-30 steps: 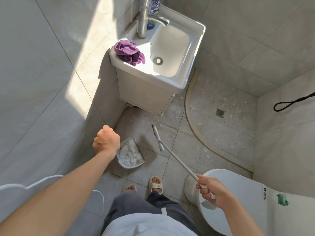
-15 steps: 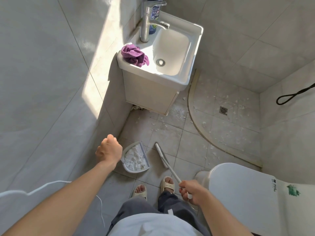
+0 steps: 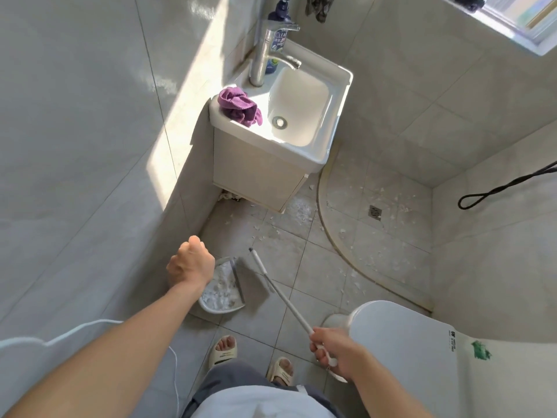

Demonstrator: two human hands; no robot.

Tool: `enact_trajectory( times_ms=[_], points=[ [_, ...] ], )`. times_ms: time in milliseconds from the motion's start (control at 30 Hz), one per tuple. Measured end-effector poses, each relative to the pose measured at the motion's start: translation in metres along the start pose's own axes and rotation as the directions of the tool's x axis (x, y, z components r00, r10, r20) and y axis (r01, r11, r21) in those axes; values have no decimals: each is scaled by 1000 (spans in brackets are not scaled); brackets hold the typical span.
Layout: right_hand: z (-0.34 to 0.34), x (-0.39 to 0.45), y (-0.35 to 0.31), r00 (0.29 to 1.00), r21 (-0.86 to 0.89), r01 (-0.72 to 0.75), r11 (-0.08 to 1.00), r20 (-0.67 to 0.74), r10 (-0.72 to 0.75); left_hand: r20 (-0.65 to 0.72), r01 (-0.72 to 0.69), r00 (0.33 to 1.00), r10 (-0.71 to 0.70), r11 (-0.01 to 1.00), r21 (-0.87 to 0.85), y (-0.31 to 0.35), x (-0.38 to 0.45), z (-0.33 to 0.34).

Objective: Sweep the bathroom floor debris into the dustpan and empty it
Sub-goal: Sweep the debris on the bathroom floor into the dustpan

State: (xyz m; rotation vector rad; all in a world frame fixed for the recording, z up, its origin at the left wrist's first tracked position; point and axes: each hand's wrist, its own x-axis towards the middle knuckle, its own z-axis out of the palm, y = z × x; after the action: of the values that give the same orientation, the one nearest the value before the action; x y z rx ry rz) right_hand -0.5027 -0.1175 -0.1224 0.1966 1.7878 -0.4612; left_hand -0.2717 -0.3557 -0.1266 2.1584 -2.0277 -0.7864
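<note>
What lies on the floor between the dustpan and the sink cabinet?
In the head view, bare tile with a few scattered white flakes separates the dustpan from the sink cabinet.

Two hands are showing: the left hand and the right hand. One dustpan is sitting on the floor, and one broom is lying across the tiles. One sink is carrying one faucet, one purple cloth and one blue bottle. One toilet is standing at the right. One floor drain is showing, two sandals are peeking out below, and white debris bits are lying about, too many to count
</note>
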Motion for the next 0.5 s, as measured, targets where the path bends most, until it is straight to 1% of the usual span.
enact_trajectory(
  times_ms=[100, 200, 333, 433, 500],
  points=[
    [19, 8, 5, 998, 32, -53, 998, 21, 52, -8, -12, 1000, 12, 1000, -11, 4, -6, 3],
    [3, 11, -5, 992, 142, -101, 985, 86, 89, -18, -11, 1000, 11, 1000, -15, 6, -10, 5],
    [-38, 4, -19, 985, 286, -100, 953, 161, 55, -23, -14, 1000, 13, 1000, -15, 10, -13, 8],
    [-57, -6, -28, 980, 338, -86, 937, 198, 19, -26, -6, 1000, 6, 1000, -10, 13, -13, 8],
    [-65, -7, -37, 981, 345, -66, 936, 196, -3, -30, -4, 1000, 3, 1000, -7, 15, -11, 8]
  ],
)
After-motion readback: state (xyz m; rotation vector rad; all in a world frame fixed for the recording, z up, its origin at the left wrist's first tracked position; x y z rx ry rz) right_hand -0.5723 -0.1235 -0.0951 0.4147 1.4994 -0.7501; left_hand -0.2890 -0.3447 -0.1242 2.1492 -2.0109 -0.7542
